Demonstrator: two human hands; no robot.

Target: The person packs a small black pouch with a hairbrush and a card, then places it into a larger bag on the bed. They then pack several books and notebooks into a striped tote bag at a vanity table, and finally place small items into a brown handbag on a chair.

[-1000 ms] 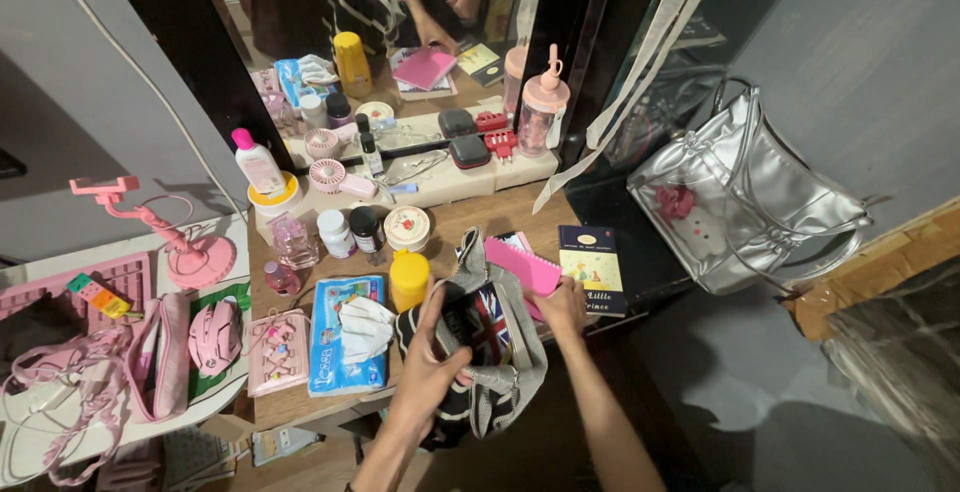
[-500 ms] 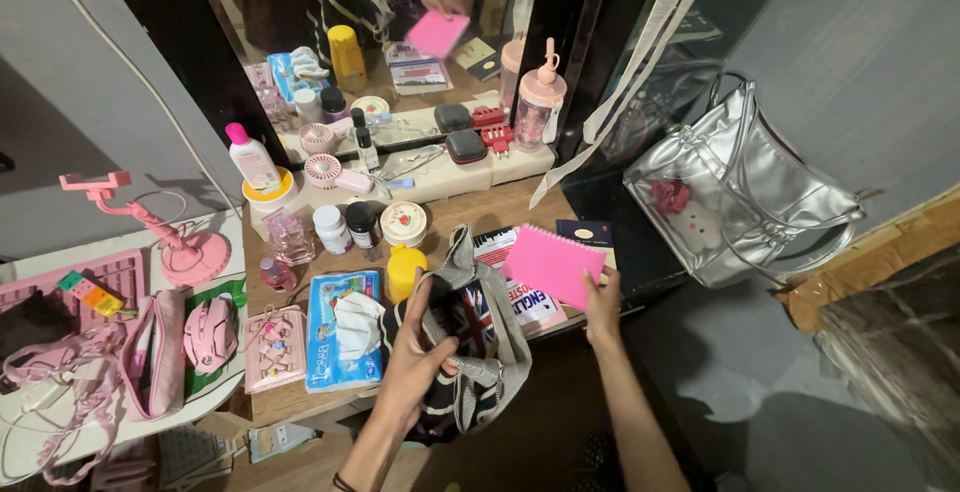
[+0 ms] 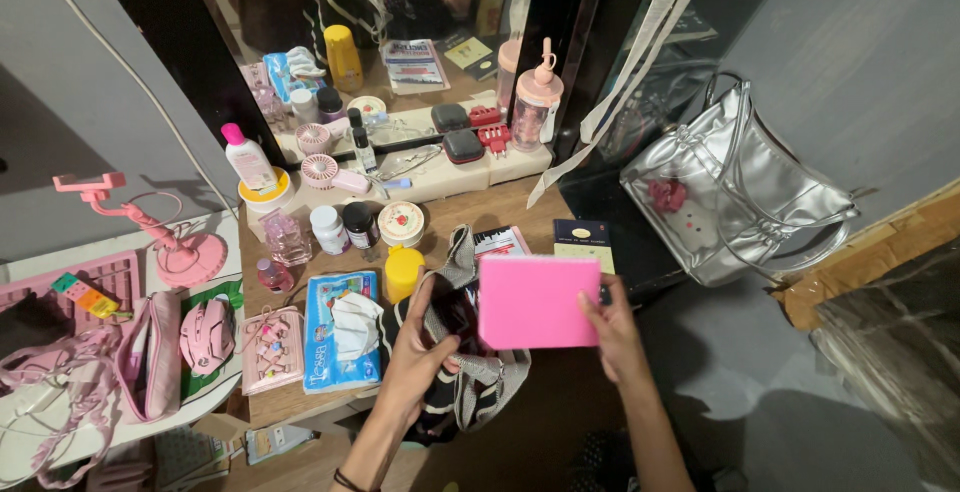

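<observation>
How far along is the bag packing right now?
In hand: the right hand holds the pink notebook over the bag, which the left hand holds open. The notebook is off the table but not yet inside. What the bag already holds cannot be seen. Left lying on the table: two books, the yellow bottle and the tissue pack.

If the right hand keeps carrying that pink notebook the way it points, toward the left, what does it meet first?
Most likely the striped bag that the left hand holds open: the pink notebook in the right hand already overlaps the bag's mouth in this view. Whether it is above or touching is unclear.
</observation>
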